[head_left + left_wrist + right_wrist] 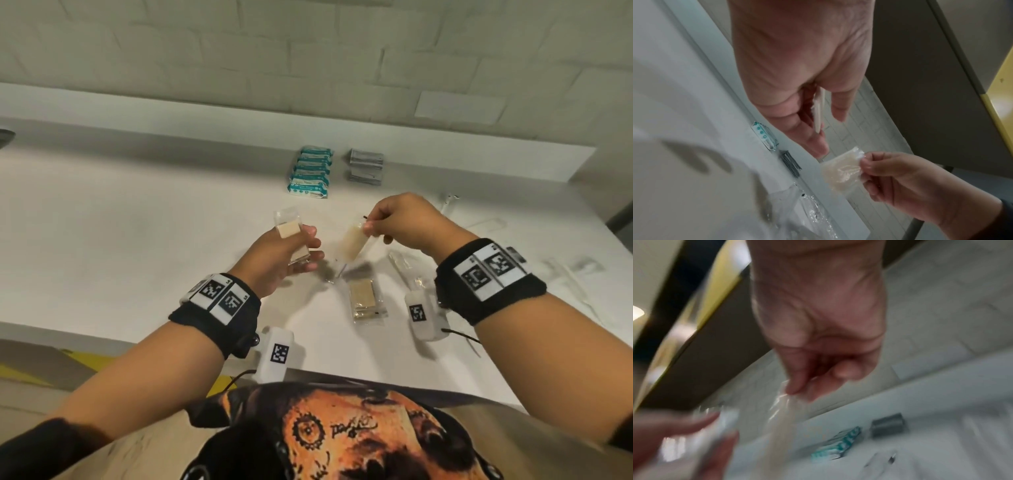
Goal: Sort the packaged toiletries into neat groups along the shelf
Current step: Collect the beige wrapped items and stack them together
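My left hand holds a small stack of clear packets with beige pads above the white shelf; its edge shows between thumb and fingers. My right hand pinches the top of another clear beige packet, which hangs down close to the left hand; it also shows as a beige packet and, blurred, as a hanging packet. One more beige packet lies on the shelf below both hands.
A row of teal-and-white packets and a stack of grey sachets lie near the back ledge. Clear wrapped items and thin white sticks are scattered at the right. The shelf's front edge runs near my body.
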